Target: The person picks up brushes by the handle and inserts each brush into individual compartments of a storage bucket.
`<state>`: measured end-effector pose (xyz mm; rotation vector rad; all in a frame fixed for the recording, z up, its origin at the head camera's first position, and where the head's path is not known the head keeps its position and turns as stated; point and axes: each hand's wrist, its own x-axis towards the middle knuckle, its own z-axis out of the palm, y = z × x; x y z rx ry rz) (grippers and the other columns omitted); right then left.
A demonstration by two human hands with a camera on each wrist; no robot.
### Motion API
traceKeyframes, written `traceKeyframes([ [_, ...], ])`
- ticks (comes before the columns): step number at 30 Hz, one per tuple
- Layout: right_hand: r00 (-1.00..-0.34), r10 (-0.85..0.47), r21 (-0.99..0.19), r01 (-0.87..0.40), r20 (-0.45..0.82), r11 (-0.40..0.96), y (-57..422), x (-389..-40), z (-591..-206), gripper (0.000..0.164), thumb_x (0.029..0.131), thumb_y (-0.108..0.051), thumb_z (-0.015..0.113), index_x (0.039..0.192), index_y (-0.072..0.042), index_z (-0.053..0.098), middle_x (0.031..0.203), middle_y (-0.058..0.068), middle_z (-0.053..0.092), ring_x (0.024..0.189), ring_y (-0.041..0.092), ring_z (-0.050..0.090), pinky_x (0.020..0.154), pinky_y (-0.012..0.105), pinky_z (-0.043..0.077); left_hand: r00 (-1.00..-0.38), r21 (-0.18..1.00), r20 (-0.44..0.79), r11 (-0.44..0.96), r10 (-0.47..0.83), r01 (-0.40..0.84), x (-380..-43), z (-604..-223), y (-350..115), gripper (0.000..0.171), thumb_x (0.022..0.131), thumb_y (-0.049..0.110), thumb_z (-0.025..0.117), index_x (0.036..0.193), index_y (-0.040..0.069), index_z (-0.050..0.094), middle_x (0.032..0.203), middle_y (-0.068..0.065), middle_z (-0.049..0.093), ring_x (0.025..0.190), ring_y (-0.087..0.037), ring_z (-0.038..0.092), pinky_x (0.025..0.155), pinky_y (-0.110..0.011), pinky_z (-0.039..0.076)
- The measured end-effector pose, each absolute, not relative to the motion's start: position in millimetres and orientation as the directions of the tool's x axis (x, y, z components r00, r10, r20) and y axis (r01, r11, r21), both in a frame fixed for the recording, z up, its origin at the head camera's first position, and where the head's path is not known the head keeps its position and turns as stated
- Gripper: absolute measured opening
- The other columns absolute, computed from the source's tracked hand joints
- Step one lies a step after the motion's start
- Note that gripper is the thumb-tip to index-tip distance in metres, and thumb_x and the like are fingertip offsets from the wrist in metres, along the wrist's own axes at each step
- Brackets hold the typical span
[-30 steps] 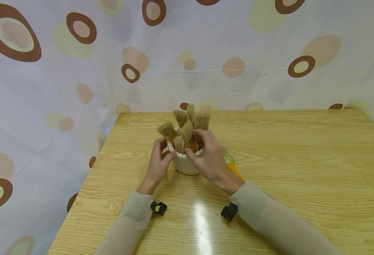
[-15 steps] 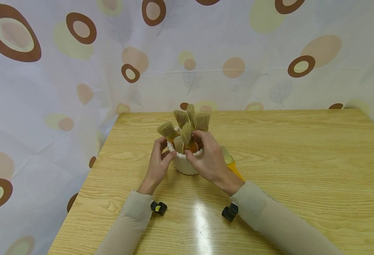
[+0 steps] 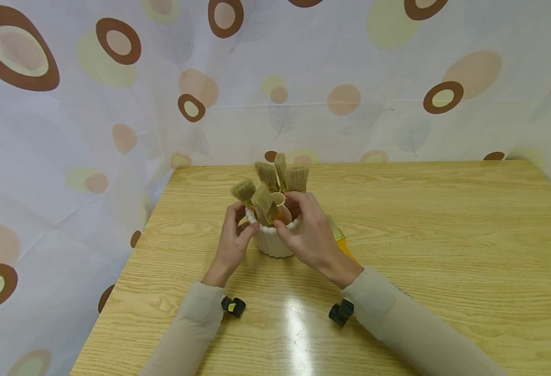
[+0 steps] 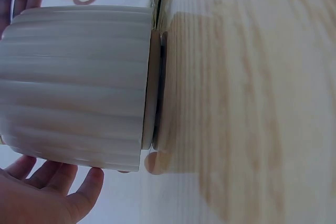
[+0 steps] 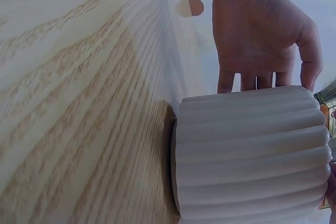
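Observation:
A white fluted pot stands on the table with several bristle paintbrushes upright in it. My left hand holds the pot's left side, thumb at the rim; the left wrist view shows the fingertips against its wall. At the right of the rim my right hand pinches the orange handle of the front paintbrush, whose bristles lean left. Behind that handle shows a pale rounded shape. The right hand hides part of the pot's mouth.
A paintbrush with a yellow handle lies on the wooden table right of the pot, partly behind my right wrist. A patterned cloth hangs behind the table and to its left.
The front paintbrush has tipped to the left, and the pale rounded shape behind it has come into view. My right hand has shifted slightly; the left hand holds its place.

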<state>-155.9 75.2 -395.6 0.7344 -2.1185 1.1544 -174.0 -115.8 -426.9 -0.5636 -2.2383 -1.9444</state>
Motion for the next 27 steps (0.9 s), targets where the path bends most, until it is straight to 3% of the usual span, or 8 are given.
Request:
traceKeyframes([
  [19, -0.634, -0.152, -0.516, -0.726, 0.758, 0.455, 89.6, -153.7, -392.7, 0.045, 0.077, -0.006, 0.072, 0.116, 0.007, 0.053, 0.101, 0.017, 0.058, 0.089, 0.029, 0.056, 0.077, 0.037, 0.050, -0.928, 0.932, 0.319, 0.115, 0.191, 0.344, -174.0, -426.3, -115.2, 0.049, 0.092, 0.010, 0.055, 0.134, -0.002, 0.033, 0.127, -0.021, 0.039, 0.122, -0.033, 0.041, 0.104, -0.053, 0.034],
  [27, -0.651, -0.137, -0.528, -0.704, 0.746, 0.475, 101.8, -151.9, -392.4, 0.046, 0.076, -0.005, 0.074, 0.115, 0.006, 0.054, 0.104, 0.017, 0.058, 0.093, 0.026, 0.056, 0.079, 0.037, 0.049, -0.930, 0.934, 0.316, 0.110, 0.189, 0.340, -173.7, -427.1, -115.5, 0.049, 0.091, 0.009, 0.055, 0.133, -0.002, 0.033, 0.124, -0.021, 0.039, 0.118, -0.034, 0.041, 0.103, -0.052, 0.034],
])
